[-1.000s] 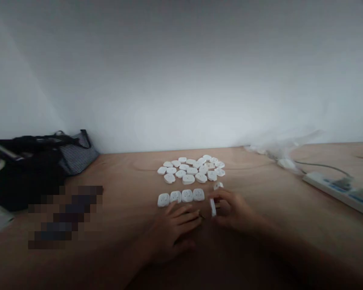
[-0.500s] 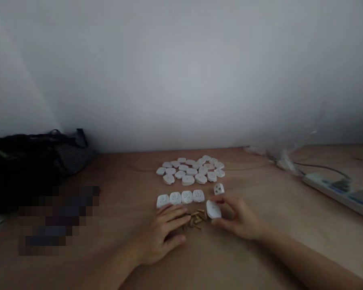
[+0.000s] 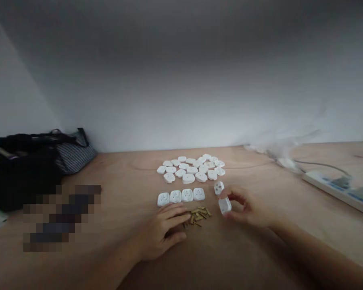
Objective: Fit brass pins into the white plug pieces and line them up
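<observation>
My right hand (image 3: 249,209) pinches a white plastic plug housing (image 3: 224,206) between thumb and fingers, tilted so that what looks like its hollow side shows. Right behind it stands another white housing (image 3: 218,187) with dark round holes; whether the two touch, I cannot tell. My left hand (image 3: 166,229) lies on the table with fingers spread, its fingertips beside a small pile of brass pins (image 3: 199,216). Just beyond those fingers, several white housings form a row (image 3: 187,195), their detailed sides facing up.
Farther back lies a cluster of white housings (image 3: 192,170) on the wooden table (image 3: 124,209). A power strip (image 3: 335,189) with a cable and clear plastic wrap (image 3: 278,153) are at the right. Black bags (image 3: 24,169) and a pixelated dark item (image 3: 63,217) occupy the left.
My right hand has moved slightly right with the housing and turned it from its smooth face to its hollow side. My left hand has stayed nearly still.
</observation>
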### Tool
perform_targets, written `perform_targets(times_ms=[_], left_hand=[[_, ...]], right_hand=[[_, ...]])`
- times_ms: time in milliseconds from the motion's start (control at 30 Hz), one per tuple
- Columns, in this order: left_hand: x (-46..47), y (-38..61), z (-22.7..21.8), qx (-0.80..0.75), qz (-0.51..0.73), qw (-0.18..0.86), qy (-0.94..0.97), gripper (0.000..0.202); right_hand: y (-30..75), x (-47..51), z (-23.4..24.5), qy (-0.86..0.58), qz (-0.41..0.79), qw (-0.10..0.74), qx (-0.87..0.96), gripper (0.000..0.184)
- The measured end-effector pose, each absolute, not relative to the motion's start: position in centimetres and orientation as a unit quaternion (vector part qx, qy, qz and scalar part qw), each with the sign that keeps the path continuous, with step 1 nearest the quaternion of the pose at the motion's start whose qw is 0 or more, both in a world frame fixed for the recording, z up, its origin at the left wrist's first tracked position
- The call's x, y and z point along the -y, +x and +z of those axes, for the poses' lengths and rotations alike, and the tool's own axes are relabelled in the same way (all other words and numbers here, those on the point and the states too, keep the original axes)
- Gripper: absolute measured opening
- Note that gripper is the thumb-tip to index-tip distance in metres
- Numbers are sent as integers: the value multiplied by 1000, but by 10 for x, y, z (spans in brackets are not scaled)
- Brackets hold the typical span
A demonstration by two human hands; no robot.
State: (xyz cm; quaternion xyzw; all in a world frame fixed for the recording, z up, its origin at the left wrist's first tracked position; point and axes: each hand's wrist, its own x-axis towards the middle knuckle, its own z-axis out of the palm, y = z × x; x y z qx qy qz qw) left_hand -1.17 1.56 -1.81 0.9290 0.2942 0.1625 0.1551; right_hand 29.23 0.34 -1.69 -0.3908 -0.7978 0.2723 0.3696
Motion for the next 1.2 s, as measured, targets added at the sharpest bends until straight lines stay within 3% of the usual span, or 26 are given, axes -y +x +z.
perform_targets(times_ms=[100, 233, 400, 733, 967, 1200], left_hand=[[-16, -11, -18, -302, 178, 154, 924, 40], [-16, -10, -15, -301, 156, 158, 927, 41], [-14, -9, -11, -310, 150, 154, 926, 41], [-16, -9, -18, -307, 178, 150, 923, 39], [-17, -9, -16, -301, 171, 137, 928, 37], [-16, -10, -11, -303, 157, 152, 928, 38]], right_hand=[[289, -5, -20, -424, 228, 349, 804, 20], [283, -17, -14, -455, 59, 359, 813, 23], [274, -39, -9, -499, -29, 276, 821, 33], [282, -49, -29, -515, -12, 252, 819, 56], [311, -56, -39, -550, 104, 304, 771, 54], [308, -62, -50, -526, 140, 329, 772, 50]])
